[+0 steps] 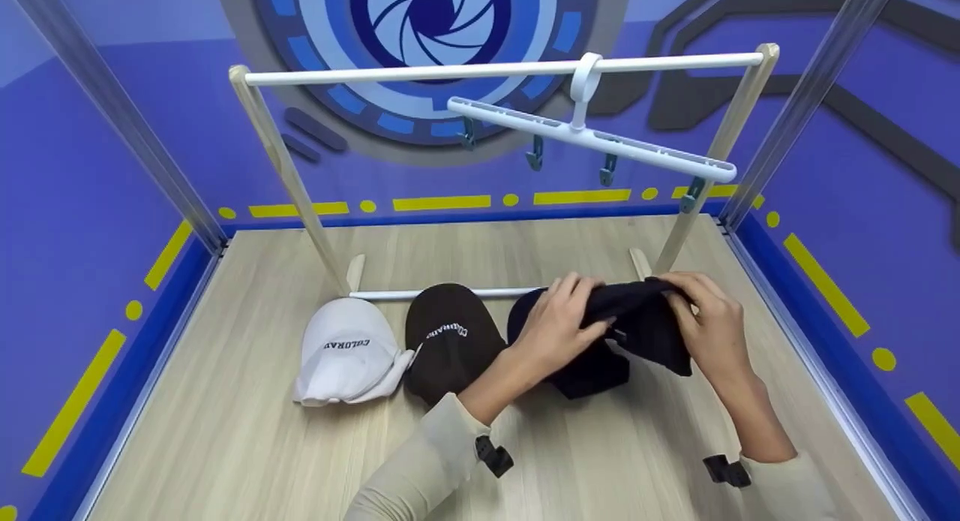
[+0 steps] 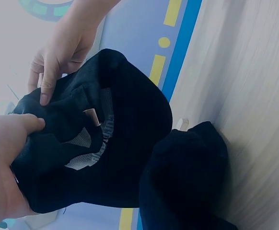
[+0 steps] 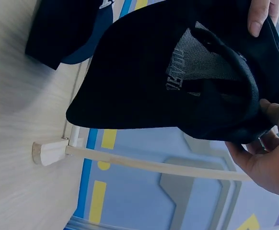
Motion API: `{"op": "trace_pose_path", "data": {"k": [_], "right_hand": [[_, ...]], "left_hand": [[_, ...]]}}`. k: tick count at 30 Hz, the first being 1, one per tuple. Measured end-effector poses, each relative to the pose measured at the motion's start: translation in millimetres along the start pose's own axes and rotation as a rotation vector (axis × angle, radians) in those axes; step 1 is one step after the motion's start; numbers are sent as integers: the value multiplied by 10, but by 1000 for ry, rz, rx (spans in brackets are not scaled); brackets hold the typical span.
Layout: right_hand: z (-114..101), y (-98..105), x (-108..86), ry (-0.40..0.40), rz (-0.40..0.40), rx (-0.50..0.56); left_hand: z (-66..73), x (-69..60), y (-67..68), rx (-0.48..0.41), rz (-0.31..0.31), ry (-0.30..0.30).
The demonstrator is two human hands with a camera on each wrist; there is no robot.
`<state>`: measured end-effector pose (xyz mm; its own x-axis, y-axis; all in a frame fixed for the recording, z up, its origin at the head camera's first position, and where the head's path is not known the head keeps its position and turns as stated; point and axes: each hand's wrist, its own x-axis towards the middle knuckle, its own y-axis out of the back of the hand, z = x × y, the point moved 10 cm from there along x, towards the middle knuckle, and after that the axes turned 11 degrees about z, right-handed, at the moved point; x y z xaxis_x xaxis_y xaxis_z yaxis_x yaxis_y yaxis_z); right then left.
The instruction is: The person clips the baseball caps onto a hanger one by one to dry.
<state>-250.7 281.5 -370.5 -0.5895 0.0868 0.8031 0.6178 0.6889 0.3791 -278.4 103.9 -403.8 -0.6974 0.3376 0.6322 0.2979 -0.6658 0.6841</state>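
Observation:
My left hand and right hand hold a black cap between them, raised off the table. In the left wrist view the inside of the cap shows, with mesh lining and a small pale label. Each hand pinches the crown's edge between thumb and fingers, and in the right wrist view the brim points away from the right hand. Another dark cap rests on the table, partly hidden behind the left hand. Beside it sit a dark brown cap and a white cap, both with lettering.
A wooden rack with a white top bar stands behind the caps. From the bar hangs a white hanger, slanted, with several grey-green clips. Blue panel walls enclose the wooden table.

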Motion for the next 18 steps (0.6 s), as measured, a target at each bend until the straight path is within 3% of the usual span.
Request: {"op": "trace_pose_path", "data": {"k": [7,14,18], "right_hand": [[4,-36,28,-18,12,-4],[29,-43,36,-45,12,14],[32,-37,42,-49,15,26]], "left_hand": [[-19,2,43,-16,30,-4],[-50,10,51,-79,-23,45],[-46,22,54,-96,-31,36]]}}
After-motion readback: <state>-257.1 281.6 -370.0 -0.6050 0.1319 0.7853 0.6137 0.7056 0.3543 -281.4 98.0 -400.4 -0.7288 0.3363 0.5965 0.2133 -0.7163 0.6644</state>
